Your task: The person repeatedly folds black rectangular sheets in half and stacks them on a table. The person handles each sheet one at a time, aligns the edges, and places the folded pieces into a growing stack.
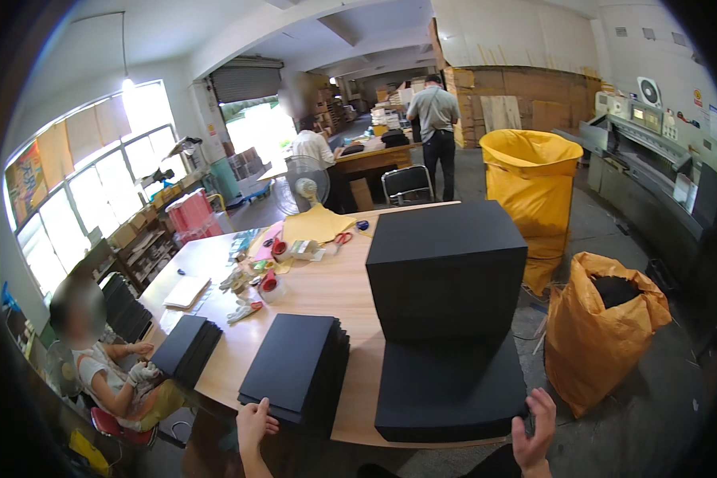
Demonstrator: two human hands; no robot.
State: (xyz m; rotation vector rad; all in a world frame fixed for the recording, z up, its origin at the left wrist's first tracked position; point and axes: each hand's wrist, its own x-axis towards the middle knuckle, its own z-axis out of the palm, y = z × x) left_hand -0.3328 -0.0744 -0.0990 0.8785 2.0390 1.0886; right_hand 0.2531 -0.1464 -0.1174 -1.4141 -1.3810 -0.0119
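Note:
My left hand point(255, 424) is at the near left corner of a stack of black boards point(291, 362), its fingers closed on the edge of the top board. That board sits slightly askew on the ones below. My right hand point(535, 429) is at the near right corner of a wide, low black stack point(454, 390), thumb and fingers apart, holding nothing. Behind and above this low stack rises a taller black block point(446, 291), its sheets squared up evenly.
On the left a seated person point(119, 374) in gloves handles another black stack point(187, 350). Red-handled scissors point(341, 240), tape rolls point(271, 284) and papers point(187, 291) lie further back. Right of the table stand an orange sack point(601, 342) and a tall yellow bag point(527, 191). Two people stand beyond.

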